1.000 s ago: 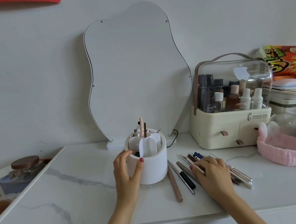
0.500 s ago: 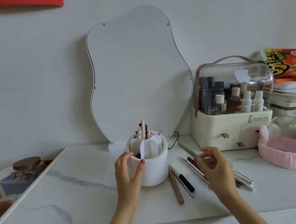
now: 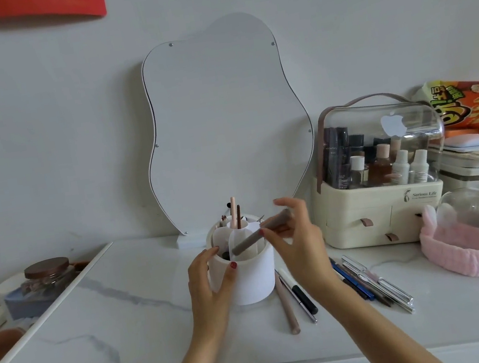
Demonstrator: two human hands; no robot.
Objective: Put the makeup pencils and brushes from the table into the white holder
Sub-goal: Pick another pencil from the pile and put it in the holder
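Fingers (image 3: 274, 232) around pencil (image 3: 250, 240) over holder (image 3: 254, 282)

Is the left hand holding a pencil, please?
No, the left hand grips the white holder; the right hand holds the pencil.

A wavy-edged white mirror (image 3: 225, 127) leans on the wall, with a cream cosmetics box with clear dome lid (image 3: 379, 178), a fluffy pink headband (image 3: 462, 249) and an orange snack bag (image 3: 471, 107) to its right.

Grey-brown pencil (image 3: 256, 235) tilts over the white holder (image 3: 247, 277); others (image 3: 342, 284) lie beside it.
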